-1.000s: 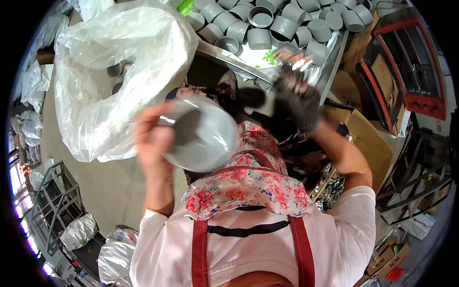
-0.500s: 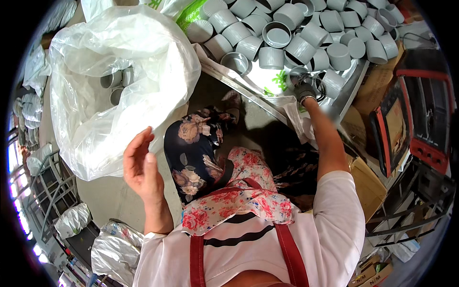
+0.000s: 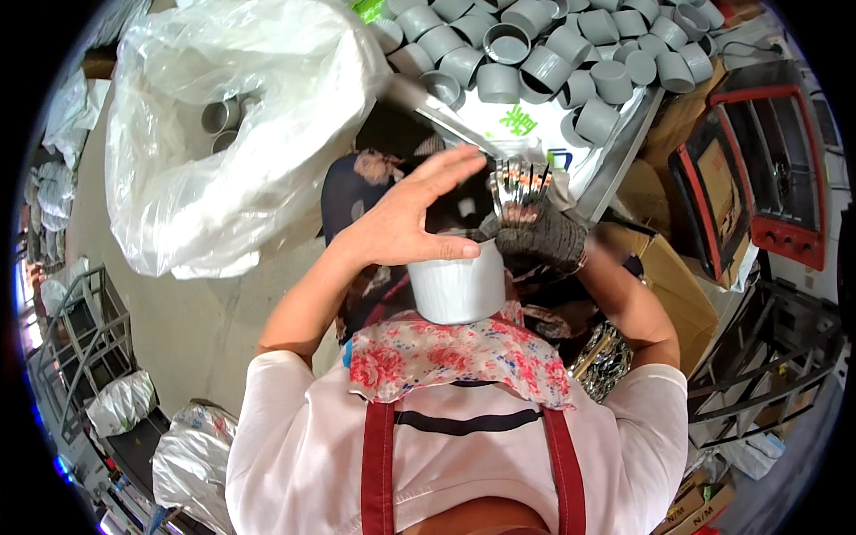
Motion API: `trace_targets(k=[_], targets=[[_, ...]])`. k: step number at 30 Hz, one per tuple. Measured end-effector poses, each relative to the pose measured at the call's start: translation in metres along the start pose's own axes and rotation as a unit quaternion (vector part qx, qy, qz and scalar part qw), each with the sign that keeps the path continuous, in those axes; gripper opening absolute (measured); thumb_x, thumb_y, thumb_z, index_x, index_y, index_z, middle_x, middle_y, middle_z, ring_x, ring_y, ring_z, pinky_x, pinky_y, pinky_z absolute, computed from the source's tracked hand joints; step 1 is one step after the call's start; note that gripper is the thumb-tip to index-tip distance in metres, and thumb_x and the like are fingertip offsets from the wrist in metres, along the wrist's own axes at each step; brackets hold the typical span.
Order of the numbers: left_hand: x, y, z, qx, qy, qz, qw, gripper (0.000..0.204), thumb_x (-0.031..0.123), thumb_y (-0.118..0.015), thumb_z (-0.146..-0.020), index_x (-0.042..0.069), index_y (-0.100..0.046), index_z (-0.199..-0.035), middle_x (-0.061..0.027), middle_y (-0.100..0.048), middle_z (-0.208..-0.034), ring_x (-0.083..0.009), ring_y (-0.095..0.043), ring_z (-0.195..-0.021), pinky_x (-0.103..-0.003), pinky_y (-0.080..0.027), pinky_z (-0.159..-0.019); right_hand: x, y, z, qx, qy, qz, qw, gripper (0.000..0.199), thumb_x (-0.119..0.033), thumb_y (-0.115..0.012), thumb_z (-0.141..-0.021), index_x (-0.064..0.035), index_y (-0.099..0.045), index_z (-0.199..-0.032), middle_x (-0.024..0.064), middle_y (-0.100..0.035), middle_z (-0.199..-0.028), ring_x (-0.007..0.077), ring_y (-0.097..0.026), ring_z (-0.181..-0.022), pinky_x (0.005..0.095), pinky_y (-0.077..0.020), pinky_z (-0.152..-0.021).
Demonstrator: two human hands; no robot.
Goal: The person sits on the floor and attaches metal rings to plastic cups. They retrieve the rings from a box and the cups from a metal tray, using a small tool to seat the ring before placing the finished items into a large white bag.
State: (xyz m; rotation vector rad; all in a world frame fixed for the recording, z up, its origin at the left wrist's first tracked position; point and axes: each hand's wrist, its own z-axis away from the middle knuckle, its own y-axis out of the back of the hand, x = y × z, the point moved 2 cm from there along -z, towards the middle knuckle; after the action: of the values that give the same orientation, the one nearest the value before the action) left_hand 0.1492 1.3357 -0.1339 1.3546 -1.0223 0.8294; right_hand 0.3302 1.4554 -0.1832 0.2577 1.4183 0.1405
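The left hand (image 3: pixel 401 227) is lying spread open on top of the grey cup (image 3: pixel 457 290); the gloved right hand (image 3: pixel 539 241) is clasping its far side, beneath stacked grey cups (image 3: pixel 544 53) and beside a plastic bag (image 3: pixel 223 134).

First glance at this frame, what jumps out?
Dead centre, the bare left hand lies spread over the rim of a grey cup, while the dark-gloved right hand beside it grips a shiny metal piece. Across the top, a heap of similar grey cups fills a tray. At upper left bulges a big clear plastic bag with more cups inside.
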Motion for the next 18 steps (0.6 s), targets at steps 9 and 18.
trace_targets(k=[9,18], targets=[[-0.002,-0.025,0.066,-0.049,0.131,0.209,0.968,0.056,0.032,-0.077,-0.068,0.003,-0.052,-0.11,-0.0069,-0.053,-0.114,-0.0158,-0.051,-0.101,-0.029,-0.039,-0.09,-0.035,-0.058,0.025,0.024,-0.092,-0.089,0.991,0.027,-0.025,-0.061,-0.087,-0.0045,-0.064,-0.104,0.0027,-0.061,-0.08,0.01,-0.054,-0.073,0.0274,-0.0478,-0.068],[-0.012,-0.038,0.119,0.08,0.172,0.225,0.956,0.018,0.003,-0.078,-0.07,0.002,-0.068,-0.086,0.0007,-0.058,-0.08,-0.0086,-0.054,-0.077,-0.022,-0.042,-0.07,-0.036,-0.082,0.035,0.04,-0.198,-0.154,0.967,0.025,-0.012,-0.069,-0.078,-0.002,-0.064,-0.101,0.0031,-0.063,-0.08,0.0091,-0.055,-0.071,0.0249,-0.0471,-0.066]])
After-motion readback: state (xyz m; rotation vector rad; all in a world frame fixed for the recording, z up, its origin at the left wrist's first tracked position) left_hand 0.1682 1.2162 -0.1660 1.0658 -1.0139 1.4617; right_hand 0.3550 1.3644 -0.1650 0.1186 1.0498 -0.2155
